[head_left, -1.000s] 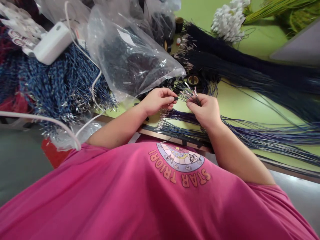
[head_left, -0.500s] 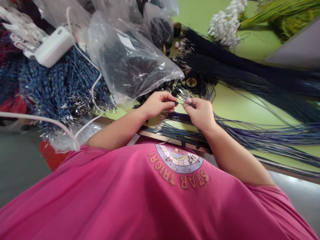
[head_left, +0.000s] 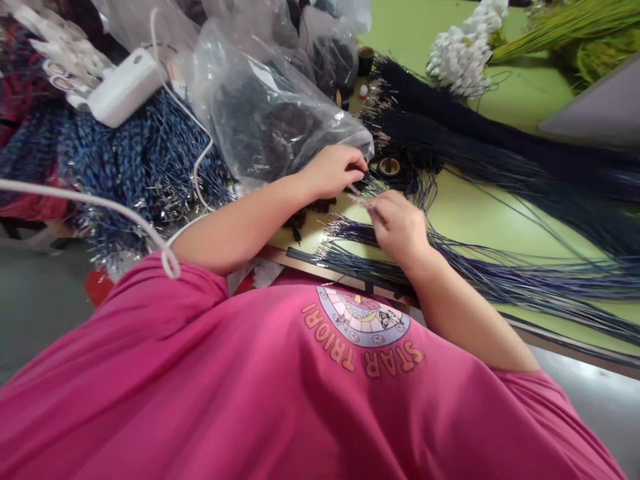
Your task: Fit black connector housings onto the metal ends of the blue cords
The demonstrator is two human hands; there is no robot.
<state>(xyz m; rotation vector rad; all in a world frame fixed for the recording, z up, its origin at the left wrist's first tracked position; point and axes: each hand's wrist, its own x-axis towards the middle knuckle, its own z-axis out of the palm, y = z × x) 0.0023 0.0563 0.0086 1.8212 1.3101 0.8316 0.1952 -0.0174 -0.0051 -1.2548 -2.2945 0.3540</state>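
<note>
My right hand [head_left: 398, 225] is closed on several thin dark wires, and their pale metal ends [head_left: 356, 195] poke out past the thumb. Up and to the left of it, my left hand [head_left: 336, 172] reaches over the table with curled fingers pressed together. What those fingers pinch, if anything, is hidden from me. Just beyond the fingertips lies a small bunch of wires with dark ends [head_left: 371, 184]. Below both hands, a bundle of dark blue wires [head_left: 350, 230] lies along the table edge, bare metal tips pointing left.
A clear plastic bag [head_left: 285, 127] of dark parts stands behind my left hand. A tape roll [head_left: 389, 166] lies near a thick dark wire bundle [head_left: 480, 143]. At left are twisted blue wires [head_left: 135, 160], a white box [head_left: 125, 87] and a white cable [head_left: 90, 197]. White connectors [head_left: 460, 57] lie far right.
My left hand has moved forward and slightly right, away from the right hand's wire tips; the small black piece it held no longer shows. My right hand keeps its wires, nearly in place.
</note>
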